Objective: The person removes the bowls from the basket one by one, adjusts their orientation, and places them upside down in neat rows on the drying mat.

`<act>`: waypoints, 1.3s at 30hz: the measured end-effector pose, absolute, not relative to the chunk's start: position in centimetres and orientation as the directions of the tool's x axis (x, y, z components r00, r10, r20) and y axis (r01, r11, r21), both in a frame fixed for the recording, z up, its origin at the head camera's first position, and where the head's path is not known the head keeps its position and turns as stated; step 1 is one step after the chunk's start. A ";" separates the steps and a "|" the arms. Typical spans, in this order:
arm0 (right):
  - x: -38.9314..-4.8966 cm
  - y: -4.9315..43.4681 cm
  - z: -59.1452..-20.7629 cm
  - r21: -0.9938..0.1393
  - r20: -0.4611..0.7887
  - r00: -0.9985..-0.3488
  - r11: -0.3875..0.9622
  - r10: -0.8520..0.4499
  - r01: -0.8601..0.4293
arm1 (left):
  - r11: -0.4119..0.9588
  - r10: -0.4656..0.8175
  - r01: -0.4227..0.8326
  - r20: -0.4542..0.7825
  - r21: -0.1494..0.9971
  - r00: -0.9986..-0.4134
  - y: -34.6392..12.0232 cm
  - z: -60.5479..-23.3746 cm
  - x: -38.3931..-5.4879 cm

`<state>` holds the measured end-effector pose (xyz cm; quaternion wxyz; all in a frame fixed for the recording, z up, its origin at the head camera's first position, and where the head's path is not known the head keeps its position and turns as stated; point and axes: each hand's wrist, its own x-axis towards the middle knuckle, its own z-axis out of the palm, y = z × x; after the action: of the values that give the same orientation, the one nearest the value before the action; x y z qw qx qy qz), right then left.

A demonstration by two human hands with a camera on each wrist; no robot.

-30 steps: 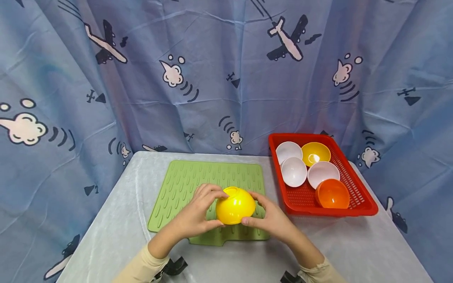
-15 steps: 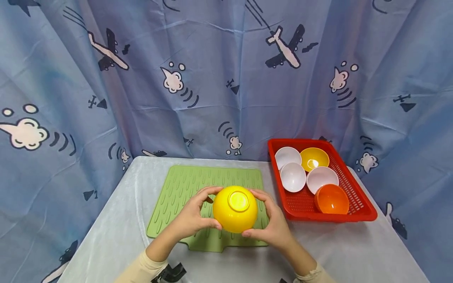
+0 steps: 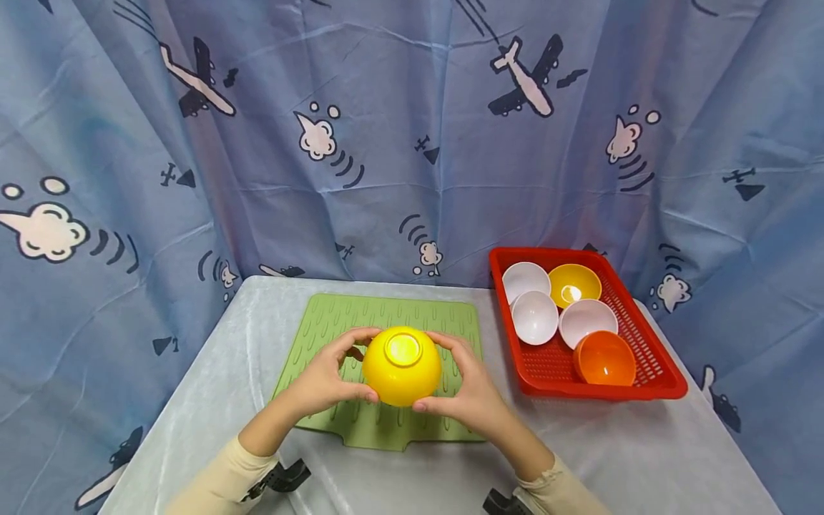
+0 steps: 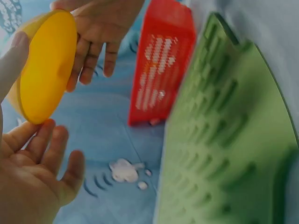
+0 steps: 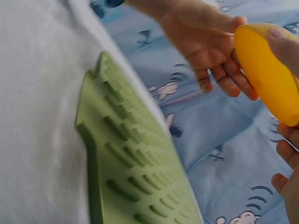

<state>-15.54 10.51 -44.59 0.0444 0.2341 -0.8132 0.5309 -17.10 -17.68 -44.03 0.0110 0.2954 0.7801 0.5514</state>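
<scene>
A yellow bowl point(image 3: 402, 375) is held upside down in the air over the green drying mat point(image 3: 386, 307), its foot ring facing up toward the head camera. My left hand point(image 3: 328, 375) grips its left side, thumb low and fingers at the top. On the opposite side my right hand point(image 3: 466, 393) holds it the same way. In the left wrist view the hollow inside of the bowl point(image 4: 49, 67) shows between both hands. The right wrist view has the bowl point(image 5: 268, 70) raised well away from the ridged mat point(image 5: 135, 163).
At the right of the table stands a red basket point(image 3: 524, 375) with an orange bowl point(image 3: 605, 357), a yellow bowl point(image 3: 575, 282) and several white bowls point(image 3: 536, 318). A blue curtain point(image 3: 360, 214) hangs behind the white-covered table point(image 3: 212, 400).
The bowl has tipped so its foot ring faces the head camera, and both hands have carried it a little to the left. The basket and its bowls stay put.
</scene>
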 end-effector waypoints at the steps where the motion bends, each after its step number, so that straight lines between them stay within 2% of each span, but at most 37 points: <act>1: -15.9 10.0 -44.6 -0.846 0.295 -0.896 0.345 -0.333 -0.407 | 0.222 0.472 0.424 0.284 0.878 -0.835 -18.2 -44.0 -17.4; 5: -17.6 7.7 -44.7 -0.857 0.195 -0.919 0.397 -0.343 -0.330 | 0.245 0.467 0.321 0.179 0.915 -0.866 -20.4 -44.2 -18.7; 8: -19.0 6.1 -44.9 -0.853 0.155 -0.921 0.422 -0.358 -0.308 | 0.280 0.462 0.291 0.138 0.915 -0.876 -22.1 -44.6 -19.7; 15: -22.0 2.4 -46.3 -0.835 0.164 -0.909 0.437 -0.384 -0.335 | 0.377 0.427 0.309 0.133 0.873 -0.895 -25.3 -45.4 -22.1; 21: -24.3 0.6 -47.8 -0.832 0.111 -0.923 0.473 -0.368 -0.289 | 0.430 0.402 0.257 0.071 0.866 -0.913 -26.9 -46.8 -24.1; 29: -28.1 -2.2 -48.4 -0.789 0.132 -0.915 0.519 -0.381 -0.330 | 0.468 0.362 0.193 0.012 0.863 -0.932 -28.9 -47.3 -27.1; 39: -30.7 -5.0 -49.3 -0.728 0.051 -0.926 0.620 -0.375 -0.291 | 0.627 0.358 0.195 -0.057 0.754 -0.932 -30.8 -48.0 -30.2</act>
<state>-30.68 -5.04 -49.34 -0.0528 0.1854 -0.8986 0.3943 -30.22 -30.83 -47.98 0.1009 0.1541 0.8963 0.4034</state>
